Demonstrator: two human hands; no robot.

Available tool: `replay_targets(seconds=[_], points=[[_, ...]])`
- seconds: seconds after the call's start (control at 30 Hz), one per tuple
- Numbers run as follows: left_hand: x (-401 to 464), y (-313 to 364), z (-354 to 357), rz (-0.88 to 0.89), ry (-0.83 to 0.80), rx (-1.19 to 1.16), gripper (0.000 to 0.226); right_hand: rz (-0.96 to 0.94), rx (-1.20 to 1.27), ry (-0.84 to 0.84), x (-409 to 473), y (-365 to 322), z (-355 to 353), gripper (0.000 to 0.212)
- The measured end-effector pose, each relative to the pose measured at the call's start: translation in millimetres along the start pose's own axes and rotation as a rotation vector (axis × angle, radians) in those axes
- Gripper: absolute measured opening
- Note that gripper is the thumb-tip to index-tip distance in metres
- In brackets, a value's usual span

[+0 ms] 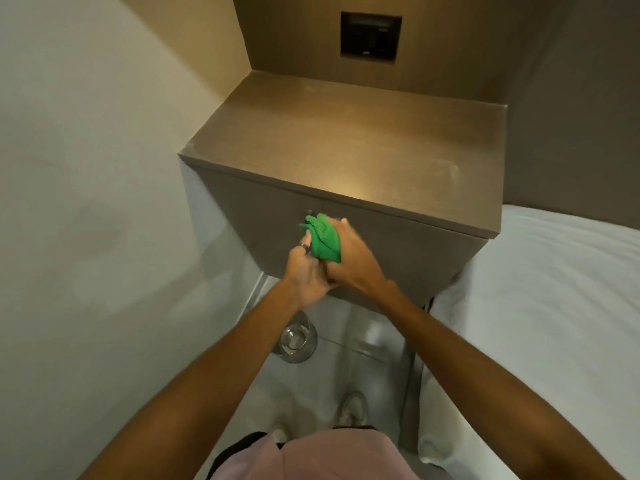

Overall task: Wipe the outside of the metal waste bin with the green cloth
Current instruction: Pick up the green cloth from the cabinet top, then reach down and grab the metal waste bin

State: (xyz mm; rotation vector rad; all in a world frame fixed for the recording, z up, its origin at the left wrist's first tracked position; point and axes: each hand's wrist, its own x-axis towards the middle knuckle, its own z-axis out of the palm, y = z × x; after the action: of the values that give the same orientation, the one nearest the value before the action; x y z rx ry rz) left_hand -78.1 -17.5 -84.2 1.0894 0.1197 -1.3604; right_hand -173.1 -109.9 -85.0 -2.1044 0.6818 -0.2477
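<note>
The green cloth [322, 239] is bunched up between both hands, held in the air in front of a brown cabinet. My left hand [304, 271] grips its lower left part, a ring on one finger. My right hand [353, 258] wraps around it from the right. The small round metal waste bin [297, 339] stands on the pale floor below my hands, partly hidden by my left forearm. Neither hand touches the bin.
The brown cabinet [346, 150] with a flat top stands straight ahead, a dark panel [370, 36] set in the wall above it. A white wall [86, 202] runs along the left. A bed with white sheets [554, 289] fills the right. My shoes [353, 408] stand on the floor.
</note>
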Motion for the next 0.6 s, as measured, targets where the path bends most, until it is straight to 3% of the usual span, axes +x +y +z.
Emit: replay_targets(seconds=[0.1,0.2,0.37,0.47,0.53,0.6], points=[[-15.0,-5.8,-23.5,-0.032,-0.003,-0.150,0.065,0.042,0.195,-0.108,-15.2,5.7,35.7,0.098],[-19.4,-10.1,-54.3,-0.065,0.060,-0.012,0.052,0.063,0.295,-0.250,-26.4,13.8,60.7,0.103],[-15.5,-36.5,-100.5,-0.150,0.137,0.108,0.045,0.209,0.476,-0.244,-42.1,27.6,121.2,0.132],[4.9,-71.3,-149.4,-0.242,0.140,0.201,0.061,0.379,0.643,-0.250,-48.8,71.0,173.7,0.110],[37.5,-102.6,-198.0,-0.311,0.119,0.289,0.071,0.525,0.780,-0.129,-51.8,118.4,220.4,0.087],[70.9,-136.5,-245.7,-0.256,0.158,0.563,0.060,0.692,0.950,0.048,-53.1,172.5,262.4,0.075]])
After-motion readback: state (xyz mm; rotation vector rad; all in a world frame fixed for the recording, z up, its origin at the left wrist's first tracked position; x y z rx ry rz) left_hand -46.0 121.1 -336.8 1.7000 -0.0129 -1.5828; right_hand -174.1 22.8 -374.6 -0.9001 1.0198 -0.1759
